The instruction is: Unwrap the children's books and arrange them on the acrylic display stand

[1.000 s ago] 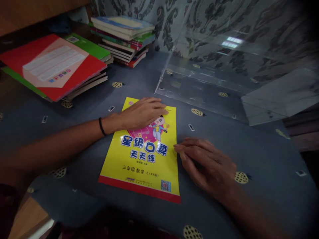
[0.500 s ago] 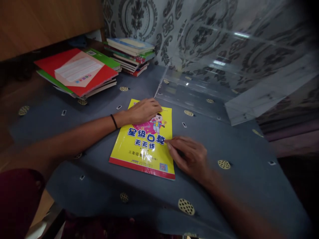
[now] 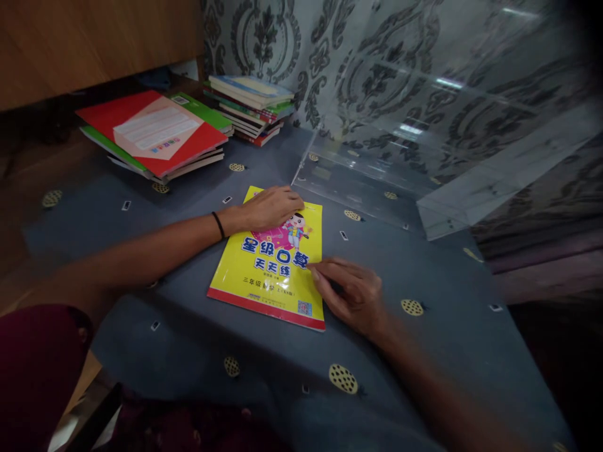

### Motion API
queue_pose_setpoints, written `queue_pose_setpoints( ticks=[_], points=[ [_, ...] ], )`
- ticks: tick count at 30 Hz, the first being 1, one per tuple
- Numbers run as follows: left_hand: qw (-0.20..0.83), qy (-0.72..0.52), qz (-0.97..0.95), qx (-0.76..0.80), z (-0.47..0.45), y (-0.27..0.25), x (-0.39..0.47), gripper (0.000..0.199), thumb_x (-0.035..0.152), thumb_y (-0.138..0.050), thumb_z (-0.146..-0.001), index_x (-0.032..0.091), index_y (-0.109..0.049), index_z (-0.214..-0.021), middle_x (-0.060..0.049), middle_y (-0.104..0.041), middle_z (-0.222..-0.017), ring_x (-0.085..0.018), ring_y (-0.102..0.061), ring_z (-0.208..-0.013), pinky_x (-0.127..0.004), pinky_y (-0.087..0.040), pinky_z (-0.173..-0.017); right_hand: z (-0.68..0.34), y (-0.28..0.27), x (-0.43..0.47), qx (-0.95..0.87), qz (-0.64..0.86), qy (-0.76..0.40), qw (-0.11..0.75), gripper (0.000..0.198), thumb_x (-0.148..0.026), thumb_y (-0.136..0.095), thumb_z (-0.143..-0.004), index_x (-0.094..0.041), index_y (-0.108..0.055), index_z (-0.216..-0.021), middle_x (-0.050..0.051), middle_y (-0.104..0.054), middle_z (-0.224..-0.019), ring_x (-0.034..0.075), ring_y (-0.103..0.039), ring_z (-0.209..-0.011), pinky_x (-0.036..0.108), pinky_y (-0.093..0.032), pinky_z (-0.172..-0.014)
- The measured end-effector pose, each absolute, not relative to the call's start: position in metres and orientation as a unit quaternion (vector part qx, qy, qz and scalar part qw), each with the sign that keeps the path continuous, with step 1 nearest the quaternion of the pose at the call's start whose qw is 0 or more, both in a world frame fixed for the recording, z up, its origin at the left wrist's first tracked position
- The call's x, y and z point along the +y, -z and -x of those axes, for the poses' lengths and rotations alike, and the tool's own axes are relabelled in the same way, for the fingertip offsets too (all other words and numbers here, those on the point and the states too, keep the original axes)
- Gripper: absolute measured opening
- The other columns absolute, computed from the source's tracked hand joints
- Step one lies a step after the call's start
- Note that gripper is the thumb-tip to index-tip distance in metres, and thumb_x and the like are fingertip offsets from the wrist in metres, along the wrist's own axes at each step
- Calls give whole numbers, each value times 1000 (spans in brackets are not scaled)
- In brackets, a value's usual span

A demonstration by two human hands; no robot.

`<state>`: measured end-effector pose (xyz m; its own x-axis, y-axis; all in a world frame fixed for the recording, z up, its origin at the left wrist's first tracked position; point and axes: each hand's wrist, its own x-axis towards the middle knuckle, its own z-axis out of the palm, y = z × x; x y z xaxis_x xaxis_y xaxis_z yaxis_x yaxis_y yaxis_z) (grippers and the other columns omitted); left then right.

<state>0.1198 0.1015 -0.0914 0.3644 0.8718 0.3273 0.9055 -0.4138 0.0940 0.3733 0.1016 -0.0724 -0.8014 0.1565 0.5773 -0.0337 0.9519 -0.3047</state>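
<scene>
A yellow workbook [image 3: 282,292] with a red bottom band, blue Chinese characters and a cartoon child lies closed on the cloth-covered table. Across its upper part rests my left hand [image 3: 271,209], palm down with the fingers laid flat, covering some of the cover. My right hand [image 3: 351,292] is at the workbook's right edge. Its thumb and index finger are pinched together over the cover beside the large characters, and the other fingers are curled under. Whether anything sits between those fingertips is hidden.
Left of the workbook is a pile of books [image 3: 155,135] with a red one on top. Another book stack [image 3: 254,107] stands against the patterned wall. A clear plastic box [image 3: 377,169] sits at the back right on the patterned tablecloth [image 3: 282,358].
The view has shifted slightly, so the table things appear a little displaced. Both hands keep nearly the same places on the workbook, which stays closed.
</scene>
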Motion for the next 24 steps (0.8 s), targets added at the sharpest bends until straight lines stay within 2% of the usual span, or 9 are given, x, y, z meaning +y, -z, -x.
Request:
queue_pose_setpoints(
  ticks=[8, 10, 12, 14, 17, 20, 24],
  points=[
    [49, 172, 824, -538, -119, 96, 104, 24, 20, -43, -101, 16, -66, -108, -10, -70, -113, -22, -62, -105, -37, -47, -94, -372, 67, 96, -940, 13, -134, 313, 16, -9, -58, -93, -18, -69, -99, 5, -75, -76, 17, -70, -69, 30, -60, -65],
    [50, 167, 823, -541, -119, 98, 105, 24, 19, -43, -101, 16, -66, -108, -10, -70, -114, -22, -61, -105, -38, -46, -95, -366, 63, 80, -944, -10, -148, 294, 18, -8, -58, -92, -18, -69, -104, 5, -75, -80, 18, -71, -78, 33, -61, -73],
    [52, 161, 824, -541, -118, 98, 105, 24, 18, -43, -100, 16, -65, -109, -9, -70, -115, -23, -61, -105, -37, -46, -95, -358, 60, 57, -955, -43, -162, 243, 19, -14, -58, -95, -16, -68, -111, 7, -77, -96, 20, -71, -96, 38, -60, -90],
    [52, 161, 825, -539, -118, 97, 104, 25, 17, -42, -100, 16, -65, -110, -9, -70, -114, -23, -61, -104, -36, -46, -95, -348, 62, 32, -966, -78, -145, 199, 29, -26, -55, -99, -12, -64, -123, 11, -72, -122, 23, -63, -121, 44, -51, -107],
    [43, 172, 824, -539, -118, 96, 103, 26, 16, -42, -100, 15, -65, -110, -10, -70, -114, -22, -62, -103, -37, -47, -94, -335, 69, 3, -980, -105, -131, 110, 56, -43, -54, -99, -7, -49, -142, 16, -50, -151, 25, -40, -145, 47, -35, -120],
    [47, 180, 823, -536, -118, 96, 104, 26, 16, -43, -99, 15, -66, -111, -11, -71, -114, -22, -63, -102, -37, -48, -93, -326, 76, -9, -983, -108, -133, 68, 71, -51, -55, -97, -3, -41, -148, 18, -39, -158, 26, -29, -150, 45, -29, -124],
    [55, 187, 826, -530, -118, 98, 106, 25, 16, -45, -98, 14, -67, -109, -11, -71, -111, -21, -64, -101, -36, -49, -92, -328, 76, -11, -985, -93, -140, 45, 70, -49, -54, -98, -6, -37, -151, 17, -34, -160, 25, -24, -152, 42, -26, -125]
  ],
)
